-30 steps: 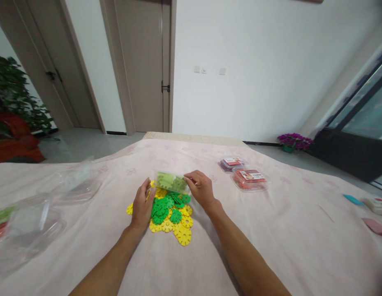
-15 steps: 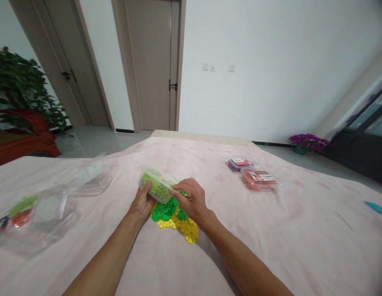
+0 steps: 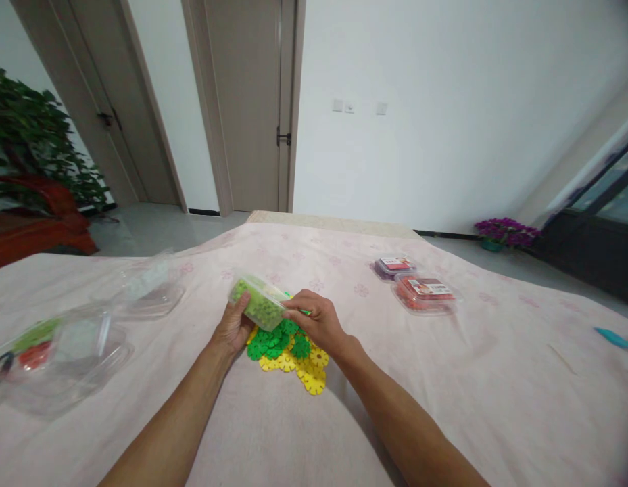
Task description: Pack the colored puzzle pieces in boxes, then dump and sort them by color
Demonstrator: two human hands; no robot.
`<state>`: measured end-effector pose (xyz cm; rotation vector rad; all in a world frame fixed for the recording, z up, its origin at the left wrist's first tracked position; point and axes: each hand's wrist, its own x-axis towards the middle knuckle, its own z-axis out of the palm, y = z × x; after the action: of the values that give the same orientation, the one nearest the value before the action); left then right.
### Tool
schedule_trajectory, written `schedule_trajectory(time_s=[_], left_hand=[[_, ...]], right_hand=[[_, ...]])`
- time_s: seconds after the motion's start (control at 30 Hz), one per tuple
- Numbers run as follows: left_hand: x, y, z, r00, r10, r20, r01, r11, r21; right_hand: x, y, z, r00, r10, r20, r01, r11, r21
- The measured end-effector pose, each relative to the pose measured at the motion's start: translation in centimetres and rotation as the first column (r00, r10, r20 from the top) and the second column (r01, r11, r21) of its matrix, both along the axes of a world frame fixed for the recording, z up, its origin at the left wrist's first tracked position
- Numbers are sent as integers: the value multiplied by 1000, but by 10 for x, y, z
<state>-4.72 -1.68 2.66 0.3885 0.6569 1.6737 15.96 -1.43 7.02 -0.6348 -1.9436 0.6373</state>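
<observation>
A clear plastic box (image 3: pixel 260 304) with small green pieces in it is held tilted above the middle of the cloth. My left hand (image 3: pixel 234 325) grips its left end, thumb on the side wall. At the right end, the fingers of my right hand (image 3: pixel 316 318) are pinched against the box's edge. Below the box lies a loose pile of green snowflake discs (image 3: pixel 273 341) and yellow snowflake discs (image 3: pixel 314 375). The fingers under the box are hidden.
Two lidded, labelled boxes, one dark purple (image 3: pixel 393 266) and one red (image 3: pixel 426 294), stand at the right. Open clear boxes (image 3: pixel 149 294) lie at the left, with scissors (image 3: pixel 3 365) near red and green pieces. A blue object (image 3: pixel 614 337) lies far right on the pink cloth (image 3: pixel 476 406).
The box and both hands have stayed nearly in place. More green and yellow discs show beneath the box. The view has shifted slightly.
</observation>
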Motion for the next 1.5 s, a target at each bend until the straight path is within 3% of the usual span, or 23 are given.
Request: schedule_trajectory(time_s=[0.47,0.57,0.63,0.7,0.73,0.83,0.93,1.0,1.1,1.27,1.4,1.5], left_hand=[[-5,2,-4,993,-80,-84,80,997,-14],[-3,1,0,985,-19,-170,31,997,65],[0,0,3,954,114,-276,-74,986,152],[4,-1,5,851,284,-442,-182,949,259],[6,-2,5,760,366,-537,-220,922,318],[13,-5,4,394,570,-721,-239,821,518],[17,-8,0,76,740,-669,-84,673,735],[18,-10,-1,-31,805,-592,94,592,800],[18,-14,0,-73,835,-546,265,544,796],[20,-17,1,-131,856,-500,332,513,792],[21,-17,-2,-141,847,-512,337,527,780],[21,-16,-4,-114,821,-560,320,564,761]], right_hand=[[8,5,4,993,111,32,-111,994,-1],[13,10,2,994,82,74,-82,997,-9],[14,11,2,988,20,156,-18,1000,-13],[12,9,5,970,-55,235,60,998,-13],[9,6,7,965,-85,248,92,996,-15],[-1,-6,17,982,-96,160,110,991,-83],[-6,-14,29,997,-77,-12,72,969,-235],[-6,-15,35,991,-117,-65,92,948,-305],[-1,-13,40,974,-223,-26,204,927,-315],[7,-17,52,938,-326,118,345,906,-243],[12,-21,62,903,-363,231,399,907,-133],[18,-18,62,914,-326,241,368,916,-157]])
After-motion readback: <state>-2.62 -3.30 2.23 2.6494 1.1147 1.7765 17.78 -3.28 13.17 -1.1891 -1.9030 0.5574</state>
